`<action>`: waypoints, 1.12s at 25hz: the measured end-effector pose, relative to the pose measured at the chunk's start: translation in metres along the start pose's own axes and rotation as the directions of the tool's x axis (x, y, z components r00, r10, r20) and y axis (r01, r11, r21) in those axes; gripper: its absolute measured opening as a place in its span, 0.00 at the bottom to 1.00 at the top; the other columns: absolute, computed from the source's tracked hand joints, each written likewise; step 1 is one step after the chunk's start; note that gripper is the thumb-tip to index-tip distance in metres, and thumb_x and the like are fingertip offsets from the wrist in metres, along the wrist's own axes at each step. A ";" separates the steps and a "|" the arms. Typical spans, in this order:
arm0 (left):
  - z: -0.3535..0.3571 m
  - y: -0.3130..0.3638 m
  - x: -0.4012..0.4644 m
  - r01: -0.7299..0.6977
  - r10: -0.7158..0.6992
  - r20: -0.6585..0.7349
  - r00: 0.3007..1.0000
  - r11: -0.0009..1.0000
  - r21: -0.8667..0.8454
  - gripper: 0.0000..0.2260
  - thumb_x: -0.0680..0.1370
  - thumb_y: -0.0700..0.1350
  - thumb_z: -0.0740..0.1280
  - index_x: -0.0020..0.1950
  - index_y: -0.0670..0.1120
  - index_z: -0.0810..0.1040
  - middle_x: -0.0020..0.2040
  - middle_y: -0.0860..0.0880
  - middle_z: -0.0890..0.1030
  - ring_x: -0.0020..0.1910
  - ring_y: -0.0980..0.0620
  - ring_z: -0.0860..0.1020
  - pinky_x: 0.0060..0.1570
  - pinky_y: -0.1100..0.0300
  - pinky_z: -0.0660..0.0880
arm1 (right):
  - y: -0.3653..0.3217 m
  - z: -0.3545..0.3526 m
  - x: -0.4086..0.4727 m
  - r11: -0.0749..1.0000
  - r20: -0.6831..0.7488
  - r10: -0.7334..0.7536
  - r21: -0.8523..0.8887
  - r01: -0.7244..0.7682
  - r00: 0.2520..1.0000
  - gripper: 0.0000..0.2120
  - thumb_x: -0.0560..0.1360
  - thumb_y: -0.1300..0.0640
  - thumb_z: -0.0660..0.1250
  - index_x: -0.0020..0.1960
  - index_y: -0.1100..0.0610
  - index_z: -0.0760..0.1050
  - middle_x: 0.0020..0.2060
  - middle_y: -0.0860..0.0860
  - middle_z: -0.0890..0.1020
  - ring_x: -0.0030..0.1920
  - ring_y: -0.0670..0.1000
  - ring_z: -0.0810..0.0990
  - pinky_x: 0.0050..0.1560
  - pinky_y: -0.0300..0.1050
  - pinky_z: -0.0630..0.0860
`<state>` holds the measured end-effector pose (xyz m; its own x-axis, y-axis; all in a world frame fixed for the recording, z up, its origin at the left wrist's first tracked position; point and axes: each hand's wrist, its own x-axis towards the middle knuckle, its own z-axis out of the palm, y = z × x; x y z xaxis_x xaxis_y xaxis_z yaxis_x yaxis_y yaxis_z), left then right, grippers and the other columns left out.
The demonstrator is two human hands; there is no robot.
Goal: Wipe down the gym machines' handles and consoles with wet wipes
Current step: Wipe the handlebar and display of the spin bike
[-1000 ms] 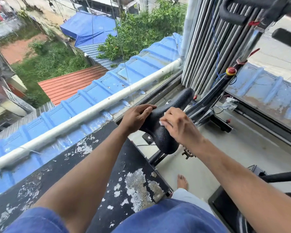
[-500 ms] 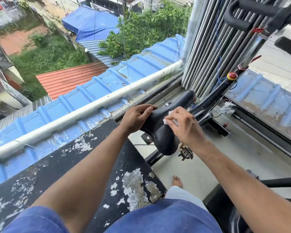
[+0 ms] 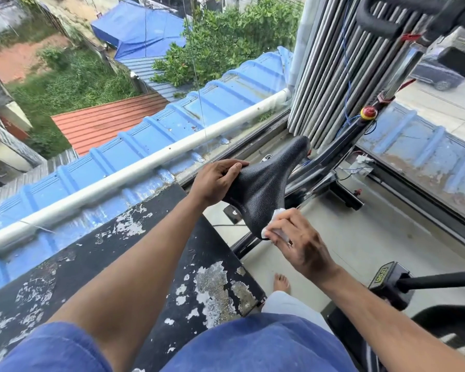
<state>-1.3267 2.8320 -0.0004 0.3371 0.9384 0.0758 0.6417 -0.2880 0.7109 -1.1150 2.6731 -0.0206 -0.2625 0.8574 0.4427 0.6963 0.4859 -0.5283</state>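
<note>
Fingers of left hand gripping bike seat edge; right hand pinching, seemingly, a white wipe against seat's rear.

Your left hand grips a black bike saddle with a pebbled, leather-like matt skin. Your right hand presses a thin white wet wipe, soft and crumpled, against the saddle's rear edge. The bike frame beneath looks like glossy black painted metal, and the post rising to the handlebar is shiny chrome. The handlebar grip has a dull, foam-like black surface. Beside you, the black ledge is rough, its paint flaking to bare grey patches. Your shirt is blue woven cloth.
</note>
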 end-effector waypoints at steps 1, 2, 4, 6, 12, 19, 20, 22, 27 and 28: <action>0.000 0.000 0.000 0.001 -0.001 -0.007 1.000 1.000 0.002 0.12 0.86 0.51 0.62 0.63 0.57 0.85 0.58 0.54 0.86 0.56 0.58 0.77 0.43 0.80 0.64 | -0.005 0.009 -0.001 0.999 -0.009 0.019 -0.037 -0.019 1.000 0.03 0.78 0.61 0.73 0.51 0.60 0.82 0.49 0.53 0.77 0.53 0.53 0.79 0.61 0.45 0.76; 0.000 -0.001 0.000 0.005 -0.005 -0.012 1.000 1.000 0.002 0.12 0.86 0.51 0.62 0.63 0.58 0.85 0.58 0.54 0.86 0.56 0.58 0.78 0.43 0.80 0.64 | -0.011 0.016 -0.003 0.996 -0.004 0.008 -0.085 -0.008 1.000 0.03 0.79 0.61 0.73 0.50 0.60 0.82 0.49 0.53 0.77 0.50 0.53 0.78 0.57 0.45 0.77; 0.002 -0.001 0.000 0.003 -0.003 -0.011 1.000 1.000 0.001 0.12 0.86 0.52 0.62 0.63 0.58 0.85 0.58 0.54 0.86 0.55 0.58 0.79 0.44 0.79 0.64 | -0.013 0.019 -0.001 0.988 0.024 -0.068 -0.141 0.071 0.997 0.04 0.80 0.58 0.72 0.49 0.59 0.82 0.47 0.52 0.77 0.45 0.53 0.76 0.50 0.45 0.77; 0.003 -0.001 -0.002 -0.003 0.002 -0.014 1.000 1.000 -0.008 0.13 0.85 0.55 0.61 0.63 0.59 0.85 0.58 0.55 0.86 0.55 0.57 0.80 0.45 0.74 0.67 | -0.008 0.015 0.015 0.978 0.040 -0.128 -0.162 0.133 0.991 0.07 0.81 0.56 0.70 0.48 0.59 0.82 0.45 0.53 0.78 0.44 0.54 0.76 0.49 0.47 0.77; 0.003 0.002 -0.004 0.012 -0.012 -0.020 1.000 1.000 0.005 0.13 0.86 0.55 0.61 0.63 0.59 0.84 0.58 0.57 0.86 0.50 0.66 0.77 0.41 0.76 0.66 | 0.021 0.009 0.087 0.993 0.040 0.028 -0.117 -0.023 0.999 0.07 0.75 0.56 0.76 0.46 0.59 0.82 0.43 0.51 0.79 0.46 0.49 0.75 0.49 0.41 0.74; 0.004 0.000 -0.003 -0.021 0.019 -0.061 0.998 1.000 -0.017 0.12 0.85 0.52 0.63 0.61 0.57 0.86 0.58 0.56 0.86 0.56 0.61 0.79 0.43 0.79 0.66 | 0.060 -0.014 0.110 0.965 -0.082 0.123 -0.221 -0.139 0.989 0.05 0.77 0.61 0.73 0.45 0.61 0.79 0.42 0.54 0.80 0.45 0.48 0.73 0.51 0.45 0.78; 0.005 -0.001 -0.004 -0.015 0.013 -0.064 0.998 1.000 -0.024 0.12 0.85 0.53 0.62 0.61 0.57 0.86 0.58 0.57 0.86 0.55 0.61 0.79 0.44 0.79 0.66 | 0.048 -0.005 0.106 0.979 -0.033 0.051 -0.195 -0.057 0.998 0.04 0.77 0.61 0.73 0.45 0.60 0.80 0.42 0.54 0.80 0.45 0.49 0.73 0.52 0.41 0.75; 0.007 0.000 -0.006 0.008 -0.010 -0.078 0.997 1.000 -0.027 0.13 0.85 0.54 0.62 0.61 0.58 0.85 0.59 0.58 0.86 0.55 0.63 0.79 0.45 0.75 0.69 | 0.040 0.003 0.096 0.979 0.063 -0.092 -0.176 0.102 0.994 0.03 0.78 0.59 0.71 0.47 0.59 0.80 0.43 0.52 0.79 0.46 0.51 0.74 0.53 0.41 0.73; 0.021 0.012 -0.014 0.122 -0.109 -0.190 0.976 0.991 0.053 0.13 0.86 0.53 0.61 0.63 0.55 0.84 0.61 0.56 0.84 0.59 0.53 0.79 0.58 0.55 0.72 | 0.111 -0.040 0.136 0.959 0.019 0.071 -0.276 -0.063 0.997 0.07 0.78 0.56 0.71 0.49 0.60 0.82 0.45 0.54 0.82 0.49 0.54 0.76 0.52 0.55 0.78; 0.027 0.016 -0.017 0.156 -0.129 -0.231 0.964 0.983 0.102 0.14 0.86 0.53 0.59 0.63 0.55 0.84 0.62 0.55 0.84 0.61 0.50 0.78 0.65 0.51 0.71 | 0.124 -0.049 0.146 0.959 0.058 0.086 -0.274 -0.067 0.995 0.07 0.77 0.56 0.72 0.49 0.60 0.82 0.46 0.54 0.82 0.49 0.54 0.77 0.52 0.56 0.78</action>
<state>-1.3030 2.8060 -0.0092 0.0833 0.9862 0.1431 0.7530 -0.1564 0.6391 -1.0344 2.8507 0.0138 -0.2400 0.9043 0.3530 0.8686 0.3624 -0.3379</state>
